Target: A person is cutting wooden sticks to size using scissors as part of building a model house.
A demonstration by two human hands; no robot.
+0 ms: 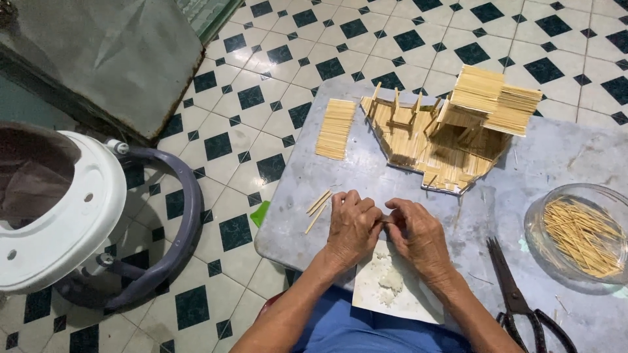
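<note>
Down at the near edge of the grey counter (307, 216), both hands are pinched together over a thin stick.

Left hand (353, 229) and right hand (418, 236) meet fingertip to fingertip, gripping it just above white paper (405, 302) with a glue-like blob. Loose sticks (318, 208) lie handy on the left, a flat stick mat (335, 128) and stick house model (451, 134) sit behind, and a clear bowl (582, 236) of skewers plus scissors (520, 304) are on the right.
</note>
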